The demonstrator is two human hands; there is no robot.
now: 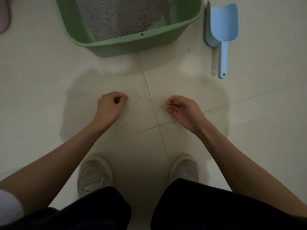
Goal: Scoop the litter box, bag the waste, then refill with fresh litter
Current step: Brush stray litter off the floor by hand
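A green litter box (132,42) stands on the tiled floor at the top of the head view, with grey litter (119,15) inside and bare green bottom showing at its near right corner. To its right lies a blue scoop (223,25), handle toward me, on top of a pale second scoop (213,63). My left hand (110,105) and my right hand (182,108) hang above the floor in front of the box, fingers loosely curled, holding nothing. Both are well short of the box and the scoops.
Scattered litter grains (139,96) lie on the floor between my hands. My two pale shoes (93,173) (184,168) stand below them. A pink object (4,15) shows at the top left edge. No bag is in view.
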